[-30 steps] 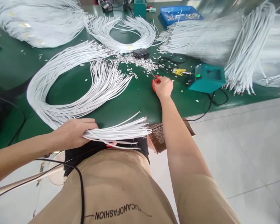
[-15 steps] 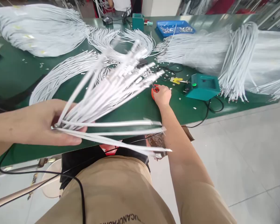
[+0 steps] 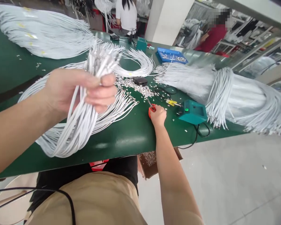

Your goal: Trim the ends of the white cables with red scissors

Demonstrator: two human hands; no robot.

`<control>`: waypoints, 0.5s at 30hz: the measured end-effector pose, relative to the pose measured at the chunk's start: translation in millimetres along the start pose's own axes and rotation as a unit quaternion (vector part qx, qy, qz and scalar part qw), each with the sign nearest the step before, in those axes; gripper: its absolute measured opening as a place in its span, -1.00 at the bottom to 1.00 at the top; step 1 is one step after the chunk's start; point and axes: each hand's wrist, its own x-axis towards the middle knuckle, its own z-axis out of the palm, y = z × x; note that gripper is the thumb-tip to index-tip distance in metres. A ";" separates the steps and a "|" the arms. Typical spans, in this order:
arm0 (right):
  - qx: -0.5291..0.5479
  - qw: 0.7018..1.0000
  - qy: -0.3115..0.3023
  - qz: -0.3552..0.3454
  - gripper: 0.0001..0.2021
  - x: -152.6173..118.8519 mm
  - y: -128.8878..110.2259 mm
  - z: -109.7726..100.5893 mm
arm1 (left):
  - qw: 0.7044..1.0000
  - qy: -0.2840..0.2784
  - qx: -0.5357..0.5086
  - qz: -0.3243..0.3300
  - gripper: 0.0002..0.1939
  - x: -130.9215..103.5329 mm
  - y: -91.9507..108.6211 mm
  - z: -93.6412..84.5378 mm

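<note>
My left hand point(image 3: 84, 89) is closed round a bundle of white cables point(image 3: 81, 125) close to their ends, which stick up above the fist. Below the fist the bundle loops down over the front of the green table. Farther right, my right hand point(image 3: 158, 115) grips red-handled scissors point(image 3: 151, 109) low over the tabletop, the blades pointing away from me. Beyond the blades lies a scatter of small whitish scraps point(image 3: 140, 89) beside a small black block point(image 3: 140, 81). More white cable ends point(image 3: 124, 106) fan out on the table between my hands.
A teal box point(image 3: 193, 112) with a green button and a yellow clip point(image 3: 171, 102) stands right of my right hand. Behind are a blue tray point(image 3: 172, 51) of small parts and large cable bundles point(image 3: 187, 75). A cardboard box point(image 3: 150, 159) sits under the table edge. Two people work farther back.
My left hand has risen and turned, and the cables that fanned out rightward are now gathered with their ends upward. My right hand still holds the scissors near the scraps. The view has tilted up.
</note>
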 end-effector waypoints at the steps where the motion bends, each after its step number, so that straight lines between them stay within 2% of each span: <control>1: 0.002 1.000 0.004 -0.001 -0.87 0.4 1.1 -0.6 | 0.992 -0.017 -0.109 -0.068 -0.59 -2.1 -7.6 0.7; 2: 0.004 1.000 0.008 -0.004 -0.88 0.6 1.8 -1.4 | 0.976 0.010 -0.184 -0.118 -0.65 -5.0 -20.6 -0.4; 4: 0.013 1.000 0.022 -0.014 -0.86 -0.2 -0.1 -3.8 | 0.950 0.064 -0.255 -0.169 -0.68 -13.2 -60.1 -7.4; 5: 0.018 0.999 0.031 -0.023 -0.83 -2.0 -3.6 -5.4 | 0.941 0.094 -0.262 -0.190 -0.72 -18.2 -83.3 -12.1; 7: 0.031 0.997 0.046 -0.045 -0.80 -9.2 -17.2 -8.5 | 0.935 0.116 -0.247 -0.227 -0.81 -28.7 -127.0 -20.2; 9: 0.055 0.993 0.038 -0.097 -0.81 -21.7 -39.3 -9.5 | 0.939 0.106 -0.234 -0.229 -0.77 -37.7 -156.8 -23.0; 12: 0.152 0.965 -0.029 -0.214 -0.85 -46.4 -79.1 -5.4 | 0.947 0.079 -0.219 -0.222 -0.74 -45.8 -169.6 -17.0; 15: 0.183 0.947 -0.105 -0.243 -0.94 -69.4 -109.2 0.7 | 0.956 0.044 -0.208 -0.202 -0.69 -49.9 -160.5 -7.8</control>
